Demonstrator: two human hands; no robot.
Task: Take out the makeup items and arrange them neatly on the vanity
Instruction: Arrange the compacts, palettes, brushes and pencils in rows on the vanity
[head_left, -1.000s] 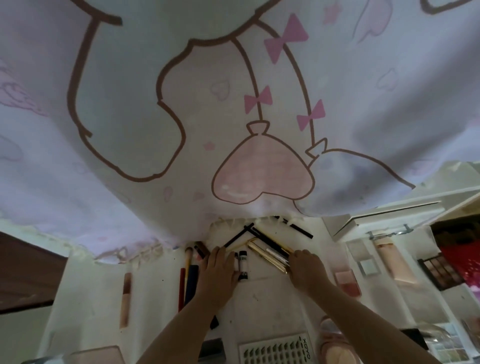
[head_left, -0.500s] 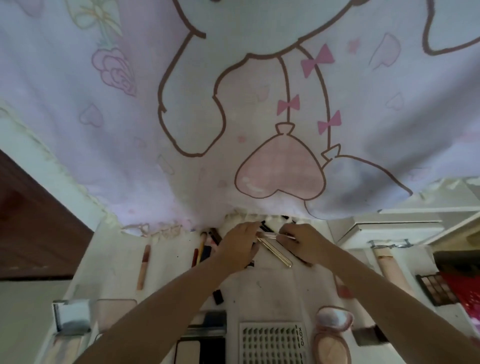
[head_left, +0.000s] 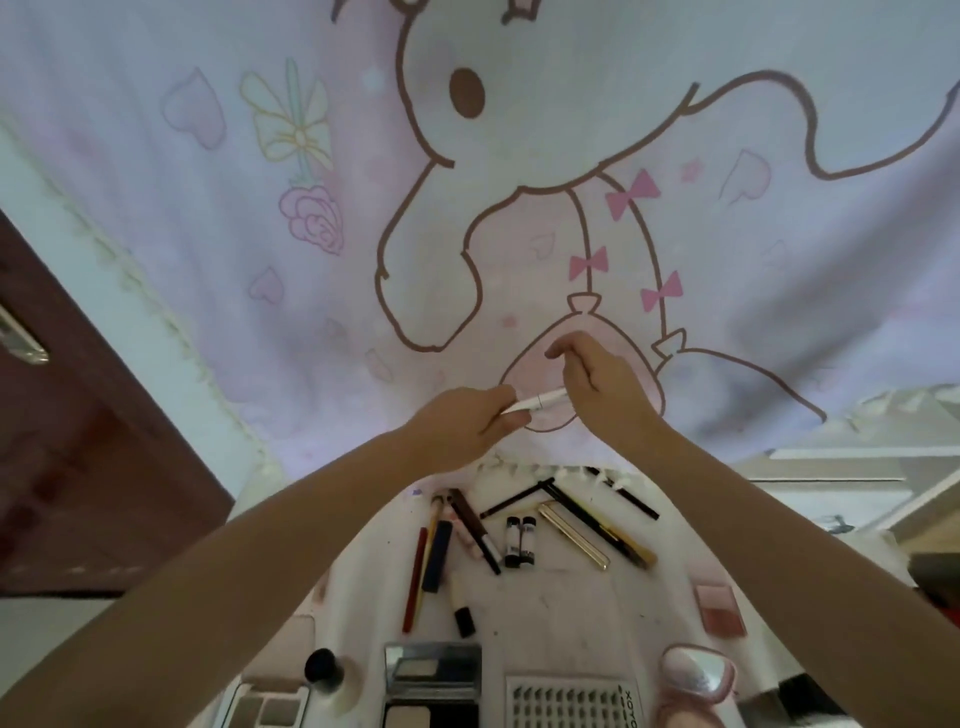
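Note:
Both hands are raised above the white vanity (head_left: 566, 603), in front of the cartoon curtain. A slim white pen-like makeup stick (head_left: 537, 401) is held between them. My left hand (head_left: 457, 428) pinches its left end. My right hand (head_left: 597, 379) grips its right end, index finger lifted. Below, on the vanity, lie several pencils and tubes: a gold tube (head_left: 574, 536), a red pencil (head_left: 414, 579), a dark blue stick (head_left: 436, 556), two small black-capped vials (head_left: 519, 540) and black pencils (head_left: 623, 492).
A pink and white curtain (head_left: 363, 208) hangs behind the vanity. Near the front edge sit compacts (head_left: 432, 680), a lash tray (head_left: 571, 701), a pink puff case (head_left: 696, 675) and a blush pan (head_left: 719, 608). A dark wooden door (head_left: 78, 441) stands left, white drawers (head_left: 857, 483) right.
Both hands rose from the pile of pencils on the vanity, carrying the white stick up in front of the curtain. The view tilted up.

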